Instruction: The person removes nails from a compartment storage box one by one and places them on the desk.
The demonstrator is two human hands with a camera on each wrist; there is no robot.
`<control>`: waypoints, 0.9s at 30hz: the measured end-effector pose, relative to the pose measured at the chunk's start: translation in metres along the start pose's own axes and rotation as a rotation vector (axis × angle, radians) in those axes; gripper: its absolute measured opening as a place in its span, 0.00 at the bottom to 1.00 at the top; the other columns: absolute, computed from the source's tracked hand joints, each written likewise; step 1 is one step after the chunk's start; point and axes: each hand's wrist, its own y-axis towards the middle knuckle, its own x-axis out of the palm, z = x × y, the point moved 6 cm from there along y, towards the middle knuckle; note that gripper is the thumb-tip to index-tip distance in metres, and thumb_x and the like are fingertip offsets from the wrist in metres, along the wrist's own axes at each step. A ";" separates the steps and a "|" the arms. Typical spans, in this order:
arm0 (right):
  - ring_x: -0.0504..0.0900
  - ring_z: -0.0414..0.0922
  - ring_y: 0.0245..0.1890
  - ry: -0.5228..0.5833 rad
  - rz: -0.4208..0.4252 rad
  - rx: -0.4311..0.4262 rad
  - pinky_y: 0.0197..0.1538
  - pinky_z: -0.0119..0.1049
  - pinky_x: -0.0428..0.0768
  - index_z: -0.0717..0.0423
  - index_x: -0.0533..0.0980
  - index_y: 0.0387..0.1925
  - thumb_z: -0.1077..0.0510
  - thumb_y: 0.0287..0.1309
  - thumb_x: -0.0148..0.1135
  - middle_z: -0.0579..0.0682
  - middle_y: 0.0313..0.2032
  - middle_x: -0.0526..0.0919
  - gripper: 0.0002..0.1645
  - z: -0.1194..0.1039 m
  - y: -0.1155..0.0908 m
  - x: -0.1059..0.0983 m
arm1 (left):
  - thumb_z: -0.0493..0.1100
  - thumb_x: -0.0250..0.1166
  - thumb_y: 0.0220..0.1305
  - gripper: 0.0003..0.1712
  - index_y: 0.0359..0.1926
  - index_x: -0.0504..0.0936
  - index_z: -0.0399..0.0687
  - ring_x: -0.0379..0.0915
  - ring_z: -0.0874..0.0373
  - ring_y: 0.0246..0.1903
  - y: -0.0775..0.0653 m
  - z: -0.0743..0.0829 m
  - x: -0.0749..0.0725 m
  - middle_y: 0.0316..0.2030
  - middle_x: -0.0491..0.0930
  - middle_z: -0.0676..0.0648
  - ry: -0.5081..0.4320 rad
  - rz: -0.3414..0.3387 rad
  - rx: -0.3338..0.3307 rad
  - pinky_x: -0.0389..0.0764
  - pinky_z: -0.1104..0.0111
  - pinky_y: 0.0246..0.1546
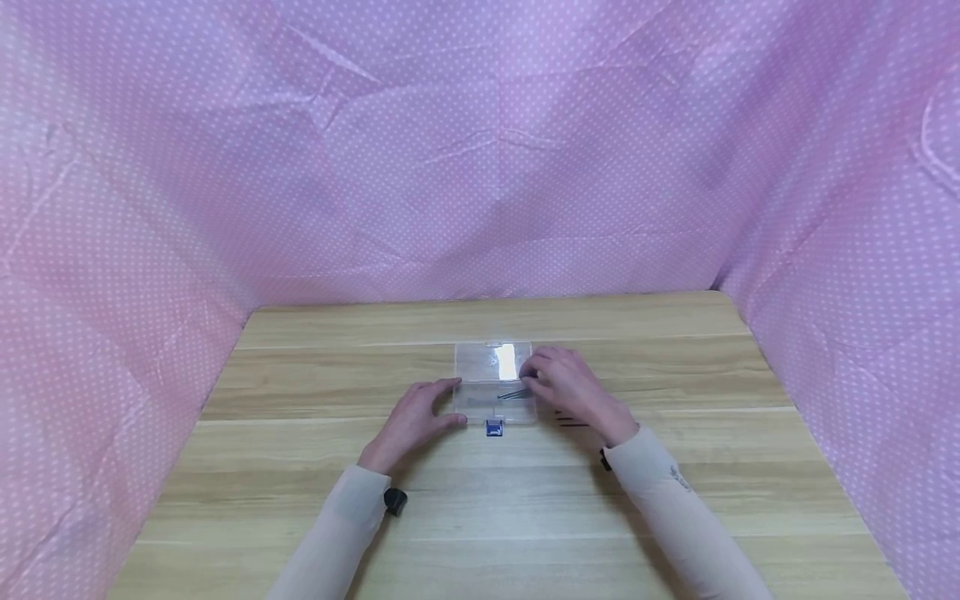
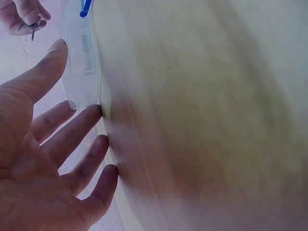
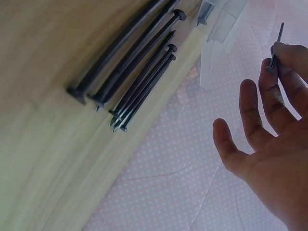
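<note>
A clear plastic box (image 1: pixel 480 363) sits on the table with its lid raised at the back and a blue latch (image 1: pixel 494 429) at its front. Several dark nails (image 1: pixel 512 395) lie inside it toward the right. My left hand (image 1: pixel 412 418) is at the box's left side, fingers spread and fingertips by its wall. Over the box's right part, my right hand (image 1: pixel 567 382) pinches a nail (image 3: pixel 280 34) between thumb and fingers; the right wrist view shows it head down. Beside the box to the right lie several more dark nails (image 3: pixel 137 57), large and small, roughly side by side.
The wooden table (image 1: pixel 525 533) carries the box near its middle. Pink dotted cloth (image 1: pixel 420 183) hangs behind and on both sides. A dark wrist device (image 1: pixel 395 501) sits at the left sleeve cuff.
</note>
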 end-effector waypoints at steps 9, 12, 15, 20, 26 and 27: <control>0.81 0.58 0.55 -0.004 0.015 0.047 0.59 0.60 0.78 0.55 0.85 0.42 0.59 0.63 0.71 0.55 0.48 0.86 0.06 0.006 -0.002 -0.009 | 0.55 0.78 0.59 0.42 0.72 0.74 0.52 0.68 0.41 0.67 0.003 0.000 -0.004 0.67 0.76 0.42 -0.005 -0.012 0.000 0.69 0.45 0.69; 0.81 0.57 0.54 -0.017 0.026 0.050 0.58 0.59 0.79 0.55 0.85 0.41 0.60 0.64 0.71 0.54 0.47 0.86 0.05 0.009 -0.002 -0.011 | 0.54 0.78 0.59 0.42 0.72 0.75 0.51 0.68 0.40 0.67 0.004 0.000 -0.005 0.67 0.76 0.42 -0.007 -0.013 0.005 0.68 0.45 0.69; 0.81 0.57 0.54 -0.019 0.026 0.061 0.59 0.59 0.79 0.55 0.85 0.41 0.60 0.64 0.71 0.54 0.47 0.85 0.05 0.011 -0.004 -0.013 | 0.54 0.78 0.59 0.42 0.72 0.75 0.51 0.68 0.40 0.67 0.005 -0.001 -0.006 0.67 0.76 0.42 -0.008 -0.016 0.008 0.69 0.45 0.69; 0.81 0.57 0.55 -0.010 0.019 0.095 0.61 0.59 0.77 0.55 0.85 0.42 0.59 0.64 0.71 0.54 0.47 0.85 0.06 0.016 -0.005 -0.015 | 0.54 0.78 0.58 0.43 0.72 0.74 0.51 0.68 0.41 0.67 0.006 -0.003 -0.007 0.67 0.76 0.42 -0.012 -0.025 -0.004 0.69 0.46 0.69; 0.81 0.56 0.53 -0.005 0.024 0.130 0.59 0.59 0.78 0.54 0.86 0.41 0.59 0.64 0.71 0.53 0.47 0.85 0.05 0.022 -0.006 -0.016 | 0.55 0.78 0.58 0.43 0.72 0.74 0.52 0.68 0.41 0.67 0.008 -0.004 -0.010 0.67 0.76 0.42 -0.019 -0.031 -0.008 0.68 0.45 0.69; 0.81 0.55 0.52 -0.009 0.027 0.131 0.59 0.59 0.78 0.54 0.86 0.41 0.59 0.64 0.71 0.53 0.47 0.85 0.05 0.023 -0.006 -0.017 | 0.55 0.78 0.58 0.43 0.73 0.74 0.52 0.68 0.41 0.67 0.008 -0.004 -0.010 0.67 0.76 0.42 -0.018 -0.034 -0.008 0.69 0.46 0.69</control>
